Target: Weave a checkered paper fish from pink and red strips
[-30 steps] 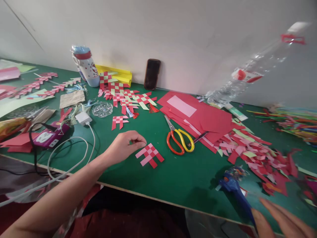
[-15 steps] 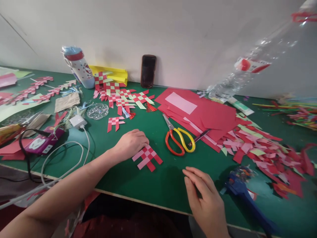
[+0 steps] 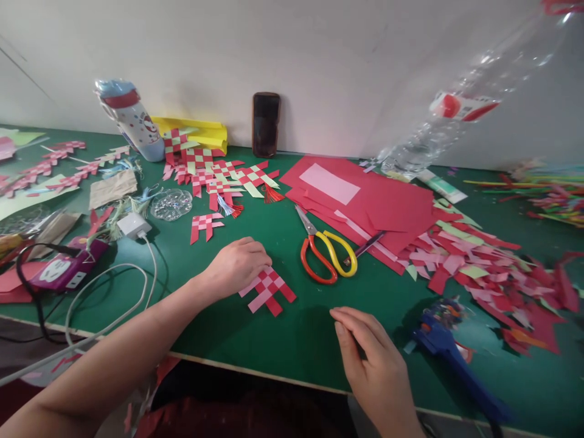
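A red-and-pink woven paper fish (image 3: 270,285) lies flat on the green table, its loose strips pointing down and to both sides. My left hand (image 3: 239,264) rests over its upper left corner, fingers curled down onto the paper; the fingertips are partly hidden. To the right and nearer the table edge, my right hand (image 3: 374,359) hovers or rests with thumb and fingers drawn together, and nothing shows in them. Scissors (image 3: 326,252) with one red and one yellow handle lie between and beyond the hands, blades pointing away.
Finished woven fish (image 3: 214,173) with tassels pile up behind, near a drink bottle (image 3: 137,121) and a phone (image 3: 266,125) against the wall. Red paper sheets (image 3: 387,204), paper scraps (image 3: 474,261) and a blue glue gun (image 3: 444,347) are at right. A white cable (image 3: 146,267) crosses the left.
The view has shifted slightly, so most things sit a little farther left. My left hand stays on the woven fish, and my right hand keeps the same pose.
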Action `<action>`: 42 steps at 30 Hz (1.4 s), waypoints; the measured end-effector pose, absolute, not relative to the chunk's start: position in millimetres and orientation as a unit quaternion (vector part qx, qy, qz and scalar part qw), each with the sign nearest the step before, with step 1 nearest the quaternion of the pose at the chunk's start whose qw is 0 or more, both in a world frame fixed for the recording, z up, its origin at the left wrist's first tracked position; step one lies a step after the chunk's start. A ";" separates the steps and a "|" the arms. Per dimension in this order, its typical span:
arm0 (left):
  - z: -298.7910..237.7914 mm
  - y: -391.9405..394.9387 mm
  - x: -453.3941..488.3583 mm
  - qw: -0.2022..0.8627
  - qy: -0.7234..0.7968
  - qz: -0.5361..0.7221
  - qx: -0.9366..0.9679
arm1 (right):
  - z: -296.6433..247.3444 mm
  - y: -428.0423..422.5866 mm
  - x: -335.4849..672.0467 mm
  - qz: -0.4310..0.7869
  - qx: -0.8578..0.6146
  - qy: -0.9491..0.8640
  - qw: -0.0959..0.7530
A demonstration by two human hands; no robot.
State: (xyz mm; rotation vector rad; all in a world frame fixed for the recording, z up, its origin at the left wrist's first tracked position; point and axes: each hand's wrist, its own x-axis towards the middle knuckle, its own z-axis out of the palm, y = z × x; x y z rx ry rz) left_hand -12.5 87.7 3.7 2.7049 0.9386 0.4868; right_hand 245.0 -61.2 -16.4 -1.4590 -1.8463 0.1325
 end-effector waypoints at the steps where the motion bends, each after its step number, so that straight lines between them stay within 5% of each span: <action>1: 3.8 87.5 -12.5 0.120 0.320 0.166 0.925 | -16.2 -61.1 244.9 0.054 -0.574 -0.722 0.383; 14: 3.2 77.5 -12.9 0.073 0.306 0.181 0.932 | -15.4 -60.2 242.9 0.047 -0.575 -0.723 0.380; 33: 20.3 56.0 -10.7 -0.080 0.288 -0.011 0.954 | -21.0 -62.2 245.4 0.059 -0.570 -0.720 0.390; 42: 16.6 65.1 -13.3 0.032 0.336 0.044 0.940 | -18.0 -62.4 243.8 0.055 -0.572 -0.710 0.407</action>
